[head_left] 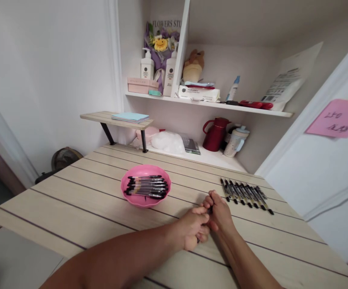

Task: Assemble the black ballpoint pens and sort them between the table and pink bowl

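Both forearms lie on the wooden worktop [71,208], and the left hand [192,230] and right hand [219,212] press together with curled fingers around one dark pen [209,210]. Most of this pen is hidden between the fingers. A pink bowl [145,191] of pens sits to the left, and a row of pens [246,194] lies just right of the hands.

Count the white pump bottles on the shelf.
2: one pump bottle left of the bouquet, a second pump bottle right of it against the divider; more may hide behind.
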Tool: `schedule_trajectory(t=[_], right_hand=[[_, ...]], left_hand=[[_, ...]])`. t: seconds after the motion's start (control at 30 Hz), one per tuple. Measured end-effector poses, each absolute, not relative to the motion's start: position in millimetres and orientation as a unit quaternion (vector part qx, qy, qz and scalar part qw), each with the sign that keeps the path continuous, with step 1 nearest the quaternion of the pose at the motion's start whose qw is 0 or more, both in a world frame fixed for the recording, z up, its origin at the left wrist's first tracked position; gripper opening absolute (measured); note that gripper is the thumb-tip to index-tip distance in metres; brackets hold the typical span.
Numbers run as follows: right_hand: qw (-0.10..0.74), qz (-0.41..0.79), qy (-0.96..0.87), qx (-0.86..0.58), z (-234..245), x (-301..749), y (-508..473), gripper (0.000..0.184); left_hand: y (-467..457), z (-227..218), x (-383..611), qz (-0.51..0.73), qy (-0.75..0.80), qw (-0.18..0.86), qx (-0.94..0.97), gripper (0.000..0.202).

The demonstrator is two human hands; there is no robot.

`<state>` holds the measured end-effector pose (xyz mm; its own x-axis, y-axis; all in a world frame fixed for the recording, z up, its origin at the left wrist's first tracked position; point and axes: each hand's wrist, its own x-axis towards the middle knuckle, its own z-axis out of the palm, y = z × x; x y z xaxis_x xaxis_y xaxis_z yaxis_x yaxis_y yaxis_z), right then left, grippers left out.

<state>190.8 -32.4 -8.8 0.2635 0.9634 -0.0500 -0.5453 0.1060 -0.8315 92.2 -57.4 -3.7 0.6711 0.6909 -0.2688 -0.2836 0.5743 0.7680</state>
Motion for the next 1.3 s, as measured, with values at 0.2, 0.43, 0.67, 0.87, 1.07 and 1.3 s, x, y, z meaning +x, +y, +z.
schedule_trajectory(t=[0.2,0.43,0.67,0.87,1.07,1.3], right_hand=[[0.696,0.565,-0.259,-0.359,-6,209,-12,0.023],[0.743,0.596,-0.189,-0.239,-9,250,-1,0.017],[0.68,0.625,-0.239,-0.3,-4,245,-11,0.021],[0.615,0.498,-0.389,-0.471,-1,218,-17,0.03],[0.64,0.568,-0.328,-0.4,-4,213,-21,0.026],[0.633,0.571,-0.31,-0.421,2,211,-24,0.029]], left_hand=[[-30,-3,91,0.266,0.288,0.82,0.417,0.018],[-25,-9,77,0.247,0.231,0.826,0.451,0.032],[-21,-12,78,0.295,0.227,0.82,0.435,0.033],[-24,-14,83,0.358,0.258,0.776,0.45,0.033],[-28,-14,87,0.353,0.284,0.748,0.485,0.032],[-27,-13,84,0.337,0.303,0.754,0.476,0.038]])
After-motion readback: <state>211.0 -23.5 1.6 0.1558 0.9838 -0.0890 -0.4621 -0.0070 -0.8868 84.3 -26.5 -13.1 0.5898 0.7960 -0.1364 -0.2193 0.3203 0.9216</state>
